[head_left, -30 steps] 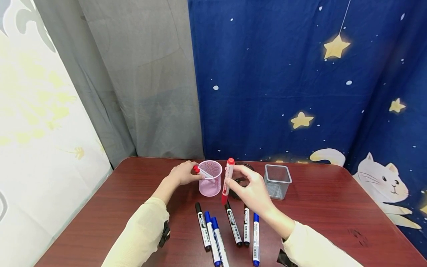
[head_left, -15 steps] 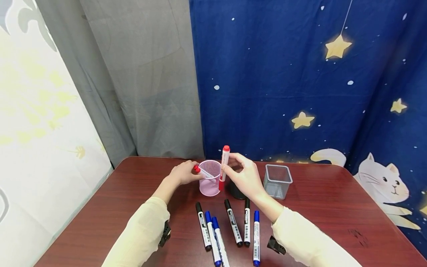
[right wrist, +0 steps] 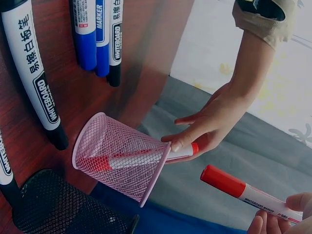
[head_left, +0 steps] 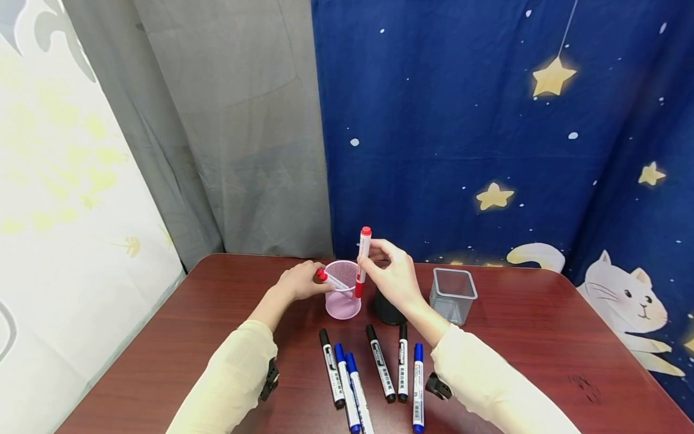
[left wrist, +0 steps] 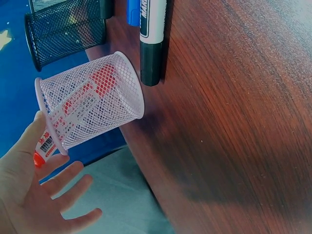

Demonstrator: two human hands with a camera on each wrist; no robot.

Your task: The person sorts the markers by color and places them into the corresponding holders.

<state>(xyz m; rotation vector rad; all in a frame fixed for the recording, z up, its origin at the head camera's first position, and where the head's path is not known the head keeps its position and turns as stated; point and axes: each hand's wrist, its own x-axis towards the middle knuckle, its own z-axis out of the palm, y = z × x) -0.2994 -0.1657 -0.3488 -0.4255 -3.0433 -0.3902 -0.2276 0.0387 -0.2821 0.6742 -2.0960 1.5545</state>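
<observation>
A pink round mesh pen cup (head_left: 343,307) stands on the table, with red whiteboard markers (left wrist: 46,146) leaning inside it toward the left rim. My left hand (head_left: 298,281) pinches that rim, thumb on the near side, the other fingers spread in the left wrist view. Between thumb and fingertips, my right hand (head_left: 394,274) holds another red whiteboard marker (head_left: 364,247) nearly upright. Its red cap points down at the cup's right rim in the head view; in the right wrist view the cap is apart from the cup's mouth.
Behind my right hand stands a black mesh pen cup (head_left: 387,310), partly hidden. To its right is a square grey mesh holder (head_left: 452,301). Several black markers (head_left: 381,364) and blue markers (head_left: 418,389) lie on the table (head_left: 520,343) in front. Curtains hang behind.
My right hand has moved up and left with the red marker, bringing its cap from the table side to the pink cup's rim. My left hand has stayed at the cup.
</observation>
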